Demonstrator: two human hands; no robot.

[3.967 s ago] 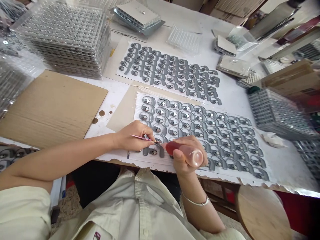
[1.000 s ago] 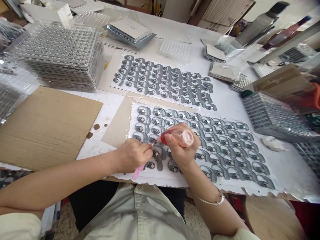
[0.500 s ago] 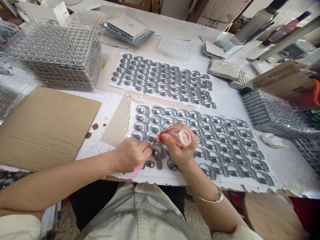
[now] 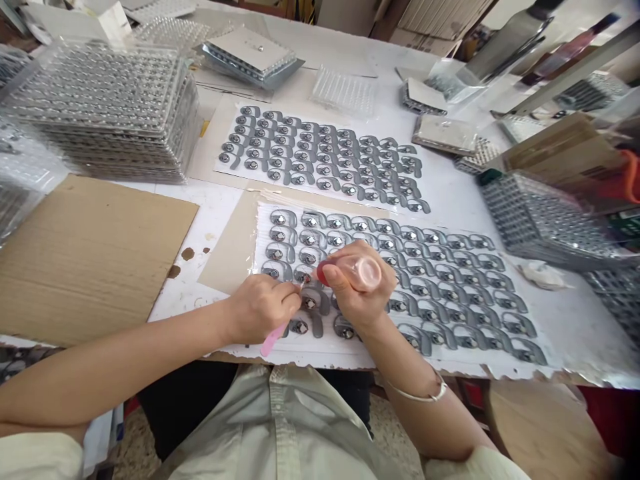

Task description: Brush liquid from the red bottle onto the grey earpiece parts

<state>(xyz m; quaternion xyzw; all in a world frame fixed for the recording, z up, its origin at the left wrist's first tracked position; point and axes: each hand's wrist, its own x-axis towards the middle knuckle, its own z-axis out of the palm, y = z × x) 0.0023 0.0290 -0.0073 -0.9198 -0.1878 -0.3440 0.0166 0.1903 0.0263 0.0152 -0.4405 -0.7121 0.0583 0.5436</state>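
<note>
Leftmost, a tall stack of clear trays (image 4: 100,100) stands behind the bare cardboard sheet (image 4: 95,257), and beside that sheet my left hand (image 4: 263,307) pinches a slim pink tool (image 4: 271,340), its tip close to the front rows of gray curved pieces (image 4: 413,267). My right hand (image 4: 367,293) is wrapped around a reddish, translucent bottle (image 4: 364,273), its red end toward my left fingertips, and together they hide some pieces. Farther right, beyond the rows, sits a brown carton (image 4: 570,150) whose faint printing is too blurred for me to read.
</note>
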